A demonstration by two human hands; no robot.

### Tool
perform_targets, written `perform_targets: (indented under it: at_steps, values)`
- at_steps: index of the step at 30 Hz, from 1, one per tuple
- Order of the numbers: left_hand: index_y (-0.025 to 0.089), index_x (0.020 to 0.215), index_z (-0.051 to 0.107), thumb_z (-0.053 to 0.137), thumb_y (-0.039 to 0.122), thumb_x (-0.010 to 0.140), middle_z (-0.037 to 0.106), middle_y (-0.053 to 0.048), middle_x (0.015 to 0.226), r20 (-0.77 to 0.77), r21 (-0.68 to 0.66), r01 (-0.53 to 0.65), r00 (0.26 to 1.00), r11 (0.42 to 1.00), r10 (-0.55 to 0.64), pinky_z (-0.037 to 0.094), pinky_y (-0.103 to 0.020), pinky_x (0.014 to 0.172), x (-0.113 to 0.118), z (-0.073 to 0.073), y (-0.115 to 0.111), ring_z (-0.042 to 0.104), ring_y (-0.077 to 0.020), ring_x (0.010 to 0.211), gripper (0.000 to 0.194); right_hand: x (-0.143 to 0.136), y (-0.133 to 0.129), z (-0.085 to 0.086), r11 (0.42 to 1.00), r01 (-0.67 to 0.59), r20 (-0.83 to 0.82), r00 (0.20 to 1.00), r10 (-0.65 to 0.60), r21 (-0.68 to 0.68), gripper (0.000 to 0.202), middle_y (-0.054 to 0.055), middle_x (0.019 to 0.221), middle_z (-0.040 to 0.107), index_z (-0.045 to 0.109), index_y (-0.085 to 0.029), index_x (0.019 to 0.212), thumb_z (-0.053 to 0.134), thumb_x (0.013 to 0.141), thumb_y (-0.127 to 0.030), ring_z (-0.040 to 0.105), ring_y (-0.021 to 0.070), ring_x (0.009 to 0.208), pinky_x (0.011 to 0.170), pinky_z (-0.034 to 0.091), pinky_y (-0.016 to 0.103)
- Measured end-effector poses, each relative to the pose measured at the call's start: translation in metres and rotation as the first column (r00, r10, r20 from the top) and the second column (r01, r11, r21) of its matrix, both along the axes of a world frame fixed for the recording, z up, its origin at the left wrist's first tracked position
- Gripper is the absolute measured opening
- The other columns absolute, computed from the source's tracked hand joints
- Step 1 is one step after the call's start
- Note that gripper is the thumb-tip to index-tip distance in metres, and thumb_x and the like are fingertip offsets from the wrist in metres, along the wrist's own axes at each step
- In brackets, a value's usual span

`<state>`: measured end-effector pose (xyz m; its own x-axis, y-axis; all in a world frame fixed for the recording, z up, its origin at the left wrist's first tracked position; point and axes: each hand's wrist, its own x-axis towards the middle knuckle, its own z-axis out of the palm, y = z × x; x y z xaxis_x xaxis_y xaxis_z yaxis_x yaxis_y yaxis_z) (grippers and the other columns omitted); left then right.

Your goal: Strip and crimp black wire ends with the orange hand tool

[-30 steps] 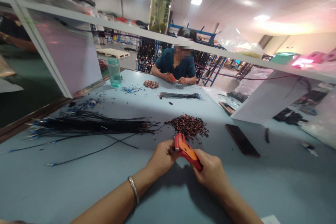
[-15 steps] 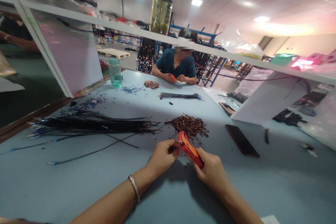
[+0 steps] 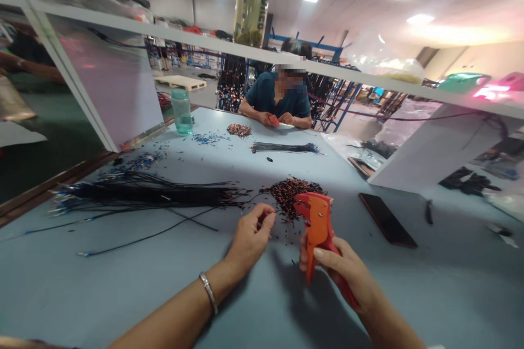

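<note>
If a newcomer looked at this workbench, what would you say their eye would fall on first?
Probably the red-and-orange hand tool, held in the right hand, its head overlapping a heap of small dark and copper-coloured pieces in this view. Next might come the thick bundle of black wires lying across the table's left side.

A workshop is shown by racks [image 3: 337,54] hung with cables [image 3: 231,82] and by a pallet [image 3: 181,83] behind. Wires [image 3: 155,195] are bunched on the bench [image 3: 164,294].

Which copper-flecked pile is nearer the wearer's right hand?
The larger, darker pile, partly hidden by the red-orange tool; the smaller, paler pile lies farther off, near the co-worker.
</note>
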<state>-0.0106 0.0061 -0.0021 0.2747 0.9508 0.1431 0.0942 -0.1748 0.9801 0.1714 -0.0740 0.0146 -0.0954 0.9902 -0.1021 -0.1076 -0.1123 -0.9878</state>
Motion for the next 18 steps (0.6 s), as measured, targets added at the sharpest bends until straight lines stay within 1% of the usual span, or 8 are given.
perform_targets:
  at_steps: [3,7,10,12,14,16,18]
  values:
    - [0.018,0.082,0.055,0.043,0.034,0.087,0.049,0.004,0.062,-0.009,0.021,-0.019,1.0,1.0,0.02,0.042,-0.022,0.056,-0.0004,0.0004,0.0007,0.052,-0.0121,0.056,0.02,0.0019,0.0011,-0.0026,0.995,-0.057,-0.118,0.992,0.048,-0.081,0.035,0.006,0.077,0.066,0.064,-0.014,0.095,0.071,0.073,-0.041,0.063,0.0203,0.068,0.061,0.05,0.031]
    - [0.017,0.082,0.057,0.043,0.031,0.087,0.05,0.003,0.063,0.003,0.057,-0.004,1.0,0.998,0.004,0.043,-0.023,0.06,0.0002,-0.0019,0.0014,0.051,-0.0128,0.059,0.02,0.0039,0.0017,-0.0062,0.982,-0.142,-0.168,0.978,0.121,-0.121,0.034,0.007,0.078,0.067,0.064,-0.013,0.095,0.072,0.074,-0.038,0.065,0.0205,0.069,0.064,0.05,0.032]
    - [0.016,0.082,0.062,0.046,0.03,0.086,0.057,0.0,0.07,-0.024,0.106,0.0,1.0,0.994,0.003,0.041,-0.024,0.06,0.0003,-0.0039,0.0022,0.052,-0.014,0.064,0.021,0.003,0.001,-0.0077,0.977,-0.173,-0.167,0.974,0.15,-0.128,0.035,0.008,0.077,0.067,0.064,-0.012,0.093,0.073,0.073,-0.039,0.065,0.0205,0.068,0.064,0.051,0.033]
    - [0.017,0.081,0.065,0.049,0.027,0.085,0.062,-0.002,0.075,-0.051,0.175,-0.022,0.998,0.984,0.031,0.041,-0.025,0.065,-0.0001,-0.0046,0.0024,0.055,-0.0157,0.072,0.02,0.0018,0.0004,-0.0074,0.975,-0.183,-0.155,0.974,0.164,-0.124,0.035,0.008,0.077,0.067,0.064,-0.012,0.093,0.073,0.073,-0.04,0.065,0.0202,0.067,0.064,0.051,0.033]
    - [0.017,0.082,0.068,0.051,0.025,0.084,0.065,-0.003,0.076,-0.071,0.224,-0.035,0.996,0.974,0.052,0.041,-0.026,0.07,-0.0007,-0.0046,0.0021,0.056,-0.0174,0.078,0.019,0.0008,0.0001,-0.0068,0.974,-0.195,-0.143,0.974,0.177,-0.116,0.035,0.007,0.077,0.067,0.064,-0.012,0.093,0.073,0.073,-0.04,0.065,0.0199,0.068,0.064,0.051,0.032]
    - [0.018,0.084,0.07,0.052,0.025,0.085,0.064,-0.003,0.073,-0.084,0.231,-0.03,0.995,0.973,0.051,0.041,-0.026,0.071,-0.0012,-0.0041,0.0012,0.056,-0.0182,0.08,0.02,0.0003,0.0002,-0.0065,0.971,-0.214,-0.133,0.971,0.199,-0.105,0.035,0.007,0.078,0.067,0.064,-0.012,0.094,0.072,0.073,-0.04,0.065,0.0195,0.068,0.064,0.051,0.032]
    - [0.017,0.086,0.071,0.051,0.027,0.086,0.062,-0.003,0.069,-0.075,0.207,-0.011,0.997,0.978,0.027,0.041,-0.024,0.066,-0.0012,-0.0031,0.0,0.055,-0.0173,0.075,0.023,0.0003,0.0005,-0.0066,0.967,-0.235,-0.13,0.966,0.222,-0.095,0.035,0.007,0.077,0.067,0.064,-0.012,0.094,0.072,0.074,-0.04,0.065,0.0195,0.068,0.063,0.051,0.031]
